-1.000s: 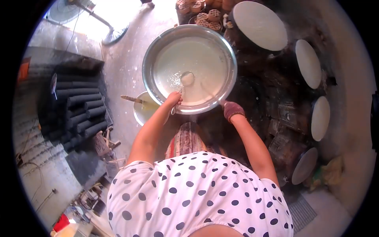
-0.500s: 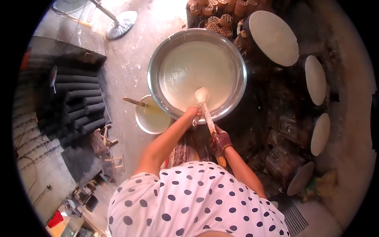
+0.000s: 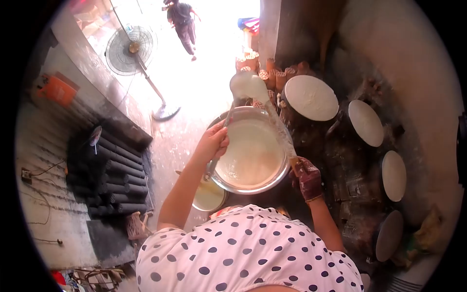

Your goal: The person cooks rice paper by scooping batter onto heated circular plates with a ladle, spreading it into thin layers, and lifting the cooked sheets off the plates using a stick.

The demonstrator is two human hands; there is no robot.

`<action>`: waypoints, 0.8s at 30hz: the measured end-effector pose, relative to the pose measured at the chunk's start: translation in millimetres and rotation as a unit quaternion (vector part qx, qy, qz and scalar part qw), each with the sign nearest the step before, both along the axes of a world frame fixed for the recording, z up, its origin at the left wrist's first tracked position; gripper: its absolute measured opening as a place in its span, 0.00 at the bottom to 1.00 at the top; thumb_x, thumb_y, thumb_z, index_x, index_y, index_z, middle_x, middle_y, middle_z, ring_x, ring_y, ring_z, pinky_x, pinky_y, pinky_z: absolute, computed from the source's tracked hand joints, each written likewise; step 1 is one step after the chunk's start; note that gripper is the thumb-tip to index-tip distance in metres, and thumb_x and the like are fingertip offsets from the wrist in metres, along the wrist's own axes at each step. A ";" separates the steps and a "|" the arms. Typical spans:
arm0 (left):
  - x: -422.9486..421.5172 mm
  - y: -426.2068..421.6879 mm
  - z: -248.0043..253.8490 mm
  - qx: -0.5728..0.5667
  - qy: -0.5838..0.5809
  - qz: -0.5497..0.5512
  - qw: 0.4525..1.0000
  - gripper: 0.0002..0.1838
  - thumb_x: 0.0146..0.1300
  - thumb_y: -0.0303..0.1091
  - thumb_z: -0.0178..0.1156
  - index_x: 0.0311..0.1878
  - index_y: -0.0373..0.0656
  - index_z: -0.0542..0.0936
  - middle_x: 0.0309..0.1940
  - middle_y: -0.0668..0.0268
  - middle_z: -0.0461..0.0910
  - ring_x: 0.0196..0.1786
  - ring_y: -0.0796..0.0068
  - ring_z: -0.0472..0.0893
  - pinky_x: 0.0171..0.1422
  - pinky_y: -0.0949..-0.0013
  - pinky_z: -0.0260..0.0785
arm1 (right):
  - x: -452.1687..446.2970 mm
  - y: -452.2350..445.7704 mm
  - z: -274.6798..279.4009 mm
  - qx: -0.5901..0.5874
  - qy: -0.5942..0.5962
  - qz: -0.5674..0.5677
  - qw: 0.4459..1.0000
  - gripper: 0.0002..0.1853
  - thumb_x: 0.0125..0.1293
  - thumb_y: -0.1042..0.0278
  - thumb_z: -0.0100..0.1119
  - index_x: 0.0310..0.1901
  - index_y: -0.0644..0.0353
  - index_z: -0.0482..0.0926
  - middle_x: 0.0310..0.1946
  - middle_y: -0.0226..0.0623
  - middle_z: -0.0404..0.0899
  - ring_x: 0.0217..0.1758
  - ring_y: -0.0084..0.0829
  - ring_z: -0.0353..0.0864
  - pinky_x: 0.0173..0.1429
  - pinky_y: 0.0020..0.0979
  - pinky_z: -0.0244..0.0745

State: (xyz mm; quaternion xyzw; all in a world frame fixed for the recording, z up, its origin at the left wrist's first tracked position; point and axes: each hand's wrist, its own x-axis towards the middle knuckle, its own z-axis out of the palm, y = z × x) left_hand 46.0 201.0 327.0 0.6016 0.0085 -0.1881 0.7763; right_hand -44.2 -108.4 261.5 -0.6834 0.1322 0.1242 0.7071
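A wide metal basin (image 3: 288, 176) of pale, creamy liquid stands in front of me. My right hand (image 3: 307, 179), in a dark reddish glove, is closed around the lower end of a long-handled ladle (image 3: 249, 86). Its coated handle slants up along the basin's right side, and its rounded head is raised over the far rim. My bare left hand (image 3: 215, 142) grips a thin metal handle (image 3: 212, 168) above the basin's left rim. The upper end of that handle reaches toward the ladle head; what it carries there is not clear. A smaller bowl (image 3: 210, 197) of yellowish liquid sits at the lower left, partly behind my forearm.
Several round pans (image 3: 311, 98) with pale surfaces curve along the right. Perforated clay-coloured cylinders (image 3: 279, 78) are stacked behind the basin. Dark cylinders (image 3: 121, 170) are piled at left. A standing fan (image 3: 134, 47) is at upper left, and another person (image 3: 182, 24) is in the bright opening.
The view has tilted up, showing the fan and a person. The ladle head has risen from over the liquid to beyond the far rim. My hands have moved apart.
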 end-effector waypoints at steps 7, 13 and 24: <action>27.0 -39.5 -76.8 -0.260 0.295 -0.051 0.918 0.13 0.72 0.37 0.46 0.56 0.45 0.67 0.17 0.82 0.61 0.13 0.92 0.61 0.12 0.84 0.51 | -10.5 -4.4 -91.3 -0.533 -0.303 -0.035 0.789 0.19 0.62 0.69 0.59 0.56 0.51 0.76 0.35 0.43 0.78 0.38 0.46 0.78 0.42 0.39 0.76; -41.3 -153.6 -99.9 -0.131 0.224 -0.208 0.943 0.18 0.71 0.33 0.45 0.63 0.47 0.68 0.15 0.73 0.59 0.12 0.84 0.58 0.14 0.78 0.49 | -143.8 -80.0 -160.9 -0.420 -0.174 -0.213 0.865 0.26 0.58 0.69 0.63 0.60 0.47 0.73 0.39 0.40 0.79 0.36 0.39 0.80 0.40 0.37 0.78; -137.9 -492.6 -138.8 -0.073 0.401 -0.487 0.772 0.19 0.73 0.35 0.42 0.65 0.47 0.64 0.15 0.76 0.60 0.12 0.84 0.60 0.13 0.80 0.52 | -377.2 -217.2 -230.8 -0.622 0.209 -0.348 0.670 0.23 0.65 0.56 0.56 0.62 0.44 0.71 0.41 0.37 0.80 0.38 0.37 0.81 0.40 0.34 0.76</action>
